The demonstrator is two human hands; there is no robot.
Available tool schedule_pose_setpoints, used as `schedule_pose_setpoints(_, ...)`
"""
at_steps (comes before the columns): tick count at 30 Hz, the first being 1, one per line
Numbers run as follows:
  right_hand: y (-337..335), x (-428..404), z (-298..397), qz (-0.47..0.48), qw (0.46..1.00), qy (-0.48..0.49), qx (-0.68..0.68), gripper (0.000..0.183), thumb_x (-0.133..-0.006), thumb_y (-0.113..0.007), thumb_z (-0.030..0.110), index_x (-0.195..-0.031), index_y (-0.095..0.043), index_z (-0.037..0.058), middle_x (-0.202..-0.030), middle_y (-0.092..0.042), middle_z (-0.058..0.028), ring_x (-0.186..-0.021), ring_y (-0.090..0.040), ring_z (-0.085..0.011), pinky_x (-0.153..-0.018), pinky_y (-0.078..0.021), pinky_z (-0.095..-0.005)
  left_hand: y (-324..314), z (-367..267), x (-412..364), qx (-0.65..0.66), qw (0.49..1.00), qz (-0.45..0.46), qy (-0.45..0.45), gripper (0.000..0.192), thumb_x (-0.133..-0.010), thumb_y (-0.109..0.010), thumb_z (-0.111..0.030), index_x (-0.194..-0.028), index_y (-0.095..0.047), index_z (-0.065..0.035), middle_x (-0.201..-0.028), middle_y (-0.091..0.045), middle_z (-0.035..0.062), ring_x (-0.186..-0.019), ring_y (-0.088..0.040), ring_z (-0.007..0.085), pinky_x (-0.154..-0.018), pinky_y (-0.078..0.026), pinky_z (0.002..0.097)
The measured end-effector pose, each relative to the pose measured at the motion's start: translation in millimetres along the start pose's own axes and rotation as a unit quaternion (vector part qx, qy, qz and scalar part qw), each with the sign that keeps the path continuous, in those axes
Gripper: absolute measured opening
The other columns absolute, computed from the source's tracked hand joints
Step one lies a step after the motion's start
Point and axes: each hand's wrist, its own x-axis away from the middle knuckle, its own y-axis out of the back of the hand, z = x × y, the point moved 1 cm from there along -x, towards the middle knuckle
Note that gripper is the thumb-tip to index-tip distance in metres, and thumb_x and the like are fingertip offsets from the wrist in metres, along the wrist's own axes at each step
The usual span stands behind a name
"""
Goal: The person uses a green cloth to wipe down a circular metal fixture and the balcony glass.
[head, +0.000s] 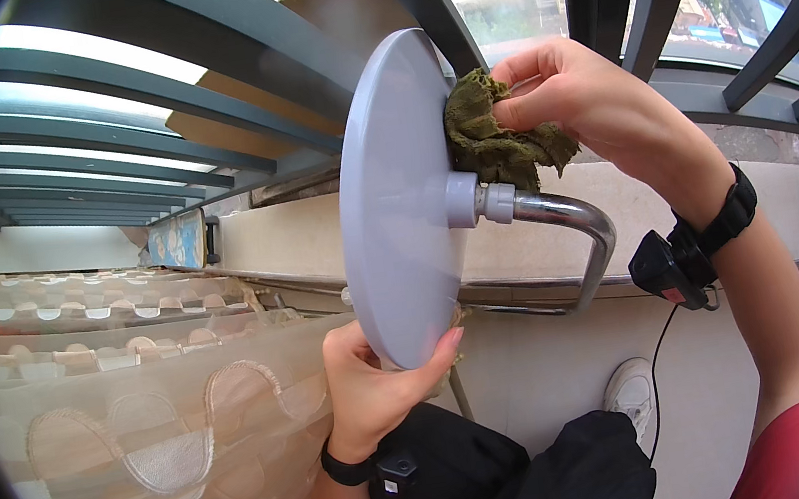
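Note:
A round, pale lavender plastic disc [400, 196] stands on edge in front of me, with a collar [463, 199] at its centre. From that collar a bent chrome tube [585, 225] runs out to the right and curves back. My left hand [381, 396] grips the disc's lower rim, thumb on the right face and fingers behind it. A crumpled olive-green cloth [481, 125] is pinched in my right hand [560, 88]. The cloth touches the disc's right face, above the collar. The disc's left face is mostly turned away.
Dark metal railing bars [252, 49] cross the top, with a brown board [352, 6] behind them. A pale ledge [664, 192] runs below. Sheer patterned curtain [165, 424] fills the left. A thin black cable [656, 359] hangs from the right wrist device [671, 270].

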Motion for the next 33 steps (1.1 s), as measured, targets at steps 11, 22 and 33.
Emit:
schedule_pose_setpoints(11,-7.7,-8.9,-15.3,-0.011,0.988,-0.110,0.110,0.016,-0.079,-0.067,0.005,-0.088,-0.072,-0.0071,-0.074,-0.065,-0.0057,-0.066,-0.058,-0.0114,-0.058,-0.0457,-0.0277,-0.5,-3.4,1.4,-0.001,1.000,-0.011,0.001,0.016,-0.077,-0.084,-0.004,-0.087,-0.073,0.0029,-0.078,-0.074,0.0030,-0.070,-0.067,0.0071,-0.063,-0.050,0.0221)
schedule_pose_setpoints(22,-19.3,-7.7,-19.8,-0.020,0.974,-0.147,0.171,0.028,-0.087,-0.063,0.008,-0.106,-0.068,-0.0120,-0.086,-0.068,-0.0114,-0.071,-0.063,-0.0146,-0.067,-0.0518,-0.0295,-0.7,-1.4,2.5,0.006,1.000,-0.011,0.012,0.016,-0.078,-0.083,-0.003,-0.089,-0.074,0.0036,-0.082,-0.075,0.0045,-0.075,-0.067,0.0075,-0.067,-0.052,0.0234)
schedule_pose_setpoints(33,-3.2,16.3,-10.3,-0.040,0.994,-0.104,0.009,0.022,-0.094,-0.056,0.011,-0.107,-0.068,-0.0034,-0.084,-0.065,0.0019,-0.065,-0.056,-0.0007,-0.060,-0.0475,-0.0164,4.6,3.8,1.2,0.028,0.998,0.042,0.022,0.022,-0.080,-0.083,-0.005,-0.097,-0.073,0.0042,-0.087,-0.074,0.0035,-0.081,-0.066,0.0071,-0.075,-0.054,0.0246)
